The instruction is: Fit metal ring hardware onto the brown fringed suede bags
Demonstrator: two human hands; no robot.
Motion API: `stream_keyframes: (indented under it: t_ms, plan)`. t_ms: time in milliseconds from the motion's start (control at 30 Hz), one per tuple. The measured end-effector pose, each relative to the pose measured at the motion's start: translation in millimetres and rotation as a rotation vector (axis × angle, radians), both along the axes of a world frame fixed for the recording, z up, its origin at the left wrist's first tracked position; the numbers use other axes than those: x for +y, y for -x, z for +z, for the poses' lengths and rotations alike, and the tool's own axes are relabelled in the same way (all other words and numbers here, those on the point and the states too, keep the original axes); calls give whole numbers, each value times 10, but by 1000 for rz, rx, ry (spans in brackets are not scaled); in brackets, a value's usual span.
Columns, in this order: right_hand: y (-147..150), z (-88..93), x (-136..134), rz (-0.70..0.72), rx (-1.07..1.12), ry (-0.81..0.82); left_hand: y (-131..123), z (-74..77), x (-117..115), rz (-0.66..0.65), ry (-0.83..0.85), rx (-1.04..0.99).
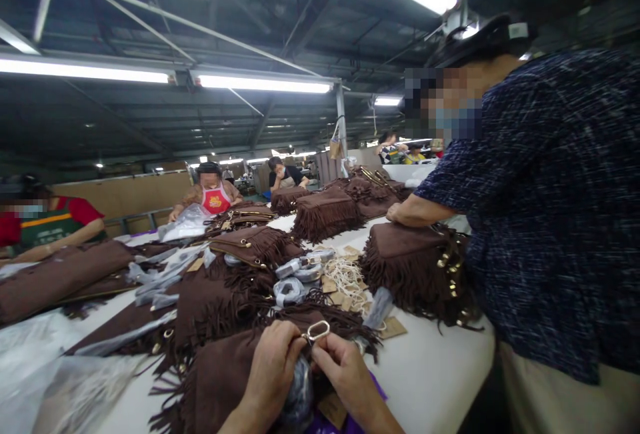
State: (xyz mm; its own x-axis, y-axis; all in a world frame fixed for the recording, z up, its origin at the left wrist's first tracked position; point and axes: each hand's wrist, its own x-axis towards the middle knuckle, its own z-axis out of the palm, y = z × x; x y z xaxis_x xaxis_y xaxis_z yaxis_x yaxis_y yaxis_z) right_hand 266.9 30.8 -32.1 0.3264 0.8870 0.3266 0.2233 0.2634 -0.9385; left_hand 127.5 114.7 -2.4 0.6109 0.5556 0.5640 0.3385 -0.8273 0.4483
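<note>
My left hand [273,371] and my right hand [345,371] meet low in the view over a brown fringed suede bag [220,374]. Both pinch a small silver metal clasp [317,332] that stands up between the fingertips. Under my left palm a strap wrapped in grey film [300,397] hangs down. A purple sheet [345,424] shows beneath my right wrist.
Many brown fringed bags [325,211] lie along the white table [440,374], with wrapped straps [300,267], paper tags and string [347,281] and clear plastic bags [30,367]. A co-worker in a dark speckled top [555,207] stands close on the right, hand on a bag [415,264]. Other workers sit far left.
</note>
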Motion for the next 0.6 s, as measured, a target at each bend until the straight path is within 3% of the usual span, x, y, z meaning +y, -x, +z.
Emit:
stream_keyframes:
  t_ms: [333,467,600]
  plan:
    - [25,5,6,-48,16,-6,-7,-23,-12,30,37,-36]
    - [39,-2,8,-61,21,-47,1,1,-102,-14,26,-14]
    - [36,33,-14,-32,30,-76,18,12,-145,-88,133,-45]
